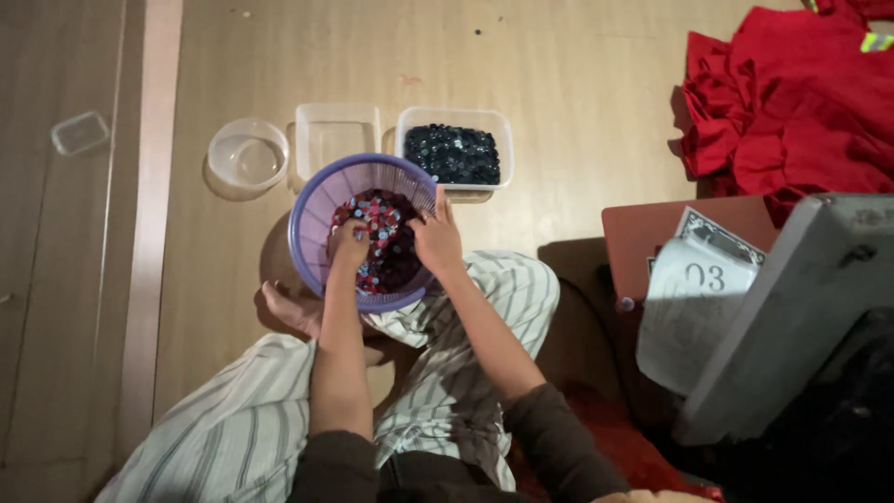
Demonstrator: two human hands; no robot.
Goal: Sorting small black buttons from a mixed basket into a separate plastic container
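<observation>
Both hands, left (pixel 348 244) and right (pixel 436 238), reach palm-down into the purple basket (pixel 312 210), fingers loosely spread over mixed buttons (pixel 386 244).

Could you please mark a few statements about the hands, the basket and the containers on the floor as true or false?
1. Both hands are inside the purple basket. True: the left hand and right hand rest on the small round pieces.
2. The rectangular tub of dark pieces is empty. False: it is nearly full.
3. The round clear bowl holds red pieces. False: it looks empty.
4. Red cloth lies at the upper right. True.
</observation>
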